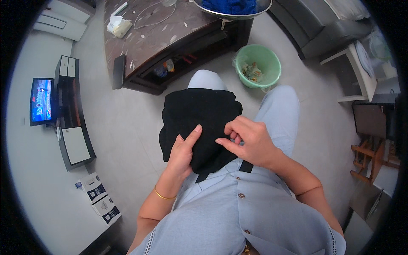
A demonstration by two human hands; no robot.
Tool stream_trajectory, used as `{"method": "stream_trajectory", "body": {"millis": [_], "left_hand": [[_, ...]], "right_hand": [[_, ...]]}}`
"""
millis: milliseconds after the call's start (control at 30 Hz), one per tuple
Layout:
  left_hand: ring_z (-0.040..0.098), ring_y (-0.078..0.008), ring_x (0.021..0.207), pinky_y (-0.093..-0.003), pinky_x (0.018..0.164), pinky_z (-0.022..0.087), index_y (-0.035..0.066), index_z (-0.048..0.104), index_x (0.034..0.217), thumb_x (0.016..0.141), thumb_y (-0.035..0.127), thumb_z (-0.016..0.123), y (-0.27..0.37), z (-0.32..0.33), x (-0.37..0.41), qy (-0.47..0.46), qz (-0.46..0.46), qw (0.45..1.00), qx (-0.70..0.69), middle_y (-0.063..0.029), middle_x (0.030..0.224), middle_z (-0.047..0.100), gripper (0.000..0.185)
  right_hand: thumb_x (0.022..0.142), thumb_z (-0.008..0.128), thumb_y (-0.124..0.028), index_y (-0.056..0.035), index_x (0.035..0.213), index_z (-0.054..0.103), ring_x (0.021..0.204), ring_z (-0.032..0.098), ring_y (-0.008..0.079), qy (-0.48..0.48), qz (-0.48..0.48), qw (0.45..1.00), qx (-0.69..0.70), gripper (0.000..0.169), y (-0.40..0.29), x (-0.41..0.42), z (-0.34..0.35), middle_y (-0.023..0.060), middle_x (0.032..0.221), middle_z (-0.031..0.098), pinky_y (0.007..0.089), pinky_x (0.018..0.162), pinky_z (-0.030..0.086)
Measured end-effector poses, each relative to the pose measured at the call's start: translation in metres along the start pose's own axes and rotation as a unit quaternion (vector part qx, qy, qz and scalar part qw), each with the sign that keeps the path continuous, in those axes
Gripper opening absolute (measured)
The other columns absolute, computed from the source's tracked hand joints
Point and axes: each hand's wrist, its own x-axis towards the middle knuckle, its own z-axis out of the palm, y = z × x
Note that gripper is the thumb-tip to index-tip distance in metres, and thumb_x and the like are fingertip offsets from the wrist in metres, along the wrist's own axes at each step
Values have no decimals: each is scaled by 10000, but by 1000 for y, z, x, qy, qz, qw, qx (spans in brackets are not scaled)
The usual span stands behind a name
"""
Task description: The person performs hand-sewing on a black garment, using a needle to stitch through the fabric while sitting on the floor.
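A folded black cloth (204,108), possibly a garment, lies over my lap and one knee. My left hand (183,154) grips its near left side, thumb on top and the other fingers hidden underneath. Above the cloth's right side is my right hand (251,140), its fingers curled and the thumb tip a little apart from the index fingertip. I make out nothing between them, though a fine thread would be too small to see. Two black straps (246,166) show at the near edge of the cloth, against my light blue clothes.
Ahead stands a dark coffee table (153,35) bearing a tissue pack (119,27), a cable and a metal basin (231,15) with blue cloth. A green bin (258,67) holding waste stands beyond my knees. A grey sofa (318,32) and wooden stool (366,157) are right; a lit television (42,101) is left.
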Motion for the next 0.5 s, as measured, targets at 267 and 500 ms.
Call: {"method": "stream_trajectory", "body": {"millis": [267,500], "left_hand": [[690,-162,982,-292,845,573,-18,616,1225,1008,214,622,0,-1,-4,4,-16,1000,13,-98,1140,702,317],[688,-188,1013,-315,897,568,-33,599,1248,1007,200,622,-2,-6,-3,14,-33,999,-27,-121,1176,690,336]], "right_hand": [[830,728,-42,-15,828,607,601,612,152,26,50,996,62,124,7,0,7,67,740,587,280,536,499],[861,691,-47,-4,840,628,641,570,86,37,158,980,114,79,28,4,-25,33,762,624,244,593,477]]}}
